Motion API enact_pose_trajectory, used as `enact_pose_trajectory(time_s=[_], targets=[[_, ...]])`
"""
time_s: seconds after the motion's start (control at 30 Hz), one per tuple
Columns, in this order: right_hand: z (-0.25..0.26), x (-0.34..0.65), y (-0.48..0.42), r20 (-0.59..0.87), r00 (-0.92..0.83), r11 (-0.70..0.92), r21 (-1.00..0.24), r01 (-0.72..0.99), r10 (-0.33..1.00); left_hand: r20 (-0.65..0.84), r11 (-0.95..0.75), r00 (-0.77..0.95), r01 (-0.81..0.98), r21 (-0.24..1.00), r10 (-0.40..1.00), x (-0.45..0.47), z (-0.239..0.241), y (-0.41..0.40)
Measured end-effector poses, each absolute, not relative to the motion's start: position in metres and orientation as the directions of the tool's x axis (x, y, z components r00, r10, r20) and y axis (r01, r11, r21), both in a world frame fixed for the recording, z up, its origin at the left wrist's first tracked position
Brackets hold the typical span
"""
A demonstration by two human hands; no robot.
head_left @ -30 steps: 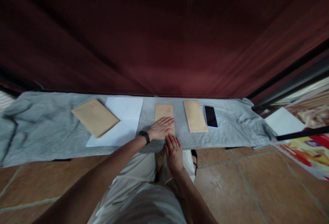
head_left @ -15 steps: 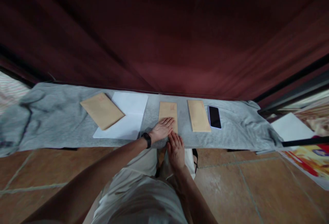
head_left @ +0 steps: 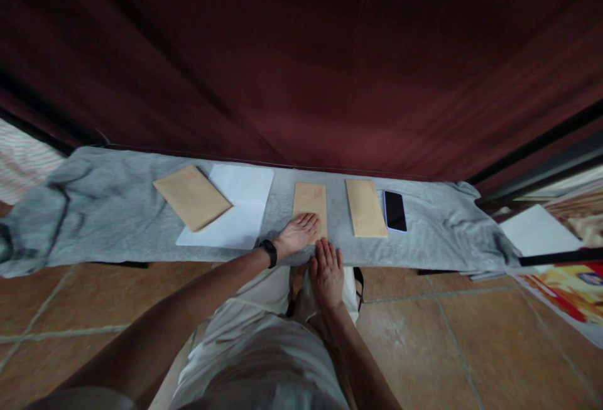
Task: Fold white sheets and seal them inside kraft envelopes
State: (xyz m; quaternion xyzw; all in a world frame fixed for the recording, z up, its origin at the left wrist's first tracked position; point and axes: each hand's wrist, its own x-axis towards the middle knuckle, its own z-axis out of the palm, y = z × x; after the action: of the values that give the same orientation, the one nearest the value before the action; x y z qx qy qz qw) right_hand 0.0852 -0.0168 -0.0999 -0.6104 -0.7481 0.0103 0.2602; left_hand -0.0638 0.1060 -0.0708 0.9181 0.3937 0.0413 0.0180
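Note:
A brown paper envelope point(head_left: 309, 199) with red print near its far end lies in front of me on the grey cloth. My left hand point(head_left: 298, 233), with a dark band on the wrist, rests flat across its lower half, fingers stretched out to the right. At the envelope's near right corner lies my right hand point(head_left: 328, 272), its fingers extended forward and its palm over the cloth's front edge. Whether its fingertips touch the envelope I cannot tell. Neither hand grasps anything. A second brown envelope point(head_left: 366, 209) lies to the right.
A stack of brown envelopes point(head_left: 193, 198) lies aslant on white paper point(head_left: 245, 209) at the left. A phone point(head_left: 394, 211) sits right of the second envelope. Grey cloth point(head_left: 438, 228) covers the narrow surface, with a dark red panel point(head_left: 301, 83) behind it.
My right hand has shifted slightly right, away from the left hand, to the envelope's corner. The left hand stays flat on the envelope. The view has tilted a little.

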Motion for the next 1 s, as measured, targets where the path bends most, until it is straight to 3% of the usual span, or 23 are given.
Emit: enact_pose_trajectory(time_s=[0.37,0.53,0.77,0.83,0.9,1.0], targets=[[-0.098,0.088,-0.017,0.36,-0.1,0.233,-0.351,0.907,0.928,0.1,-0.661,0.654,0.741,0.115,0.75,-0.088,-0.075,0.102],[-0.096,0.091,-0.018,0.362,-0.078,0.217,-0.363,0.906,0.929,0.107,-0.552,0.541,0.816,0.174,0.834,-0.105,-0.08,0.095],[-0.094,0.09,-0.018,0.364,-0.068,0.211,-0.372,0.904,0.929,0.199,-0.271,0.19,0.765,0.583,0.962,-0.12,-0.087,0.065],[-0.094,0.089,-0.018,0.362,-0.067,0.209,-0.37,0.905,0.93,0.125,-0.121,0.042,0.662,0.74,0.991,-0.115,-0.089,0.059],[-0.095,0.087,-0.018,0.364,-0.057,0.201,-0.372,0.906,0.93,-0.042,0.086,-0.105,0.458,0.885,0.994,-0.107,-0.088,0.056],[-0.094,0.086,-0.017,0.366,-0.042,0.188,-0.375,0.908,0.93,-0.23,0.27,-0.189,0.224,0.937,0.955,-0.096,-0.082,0.058]])
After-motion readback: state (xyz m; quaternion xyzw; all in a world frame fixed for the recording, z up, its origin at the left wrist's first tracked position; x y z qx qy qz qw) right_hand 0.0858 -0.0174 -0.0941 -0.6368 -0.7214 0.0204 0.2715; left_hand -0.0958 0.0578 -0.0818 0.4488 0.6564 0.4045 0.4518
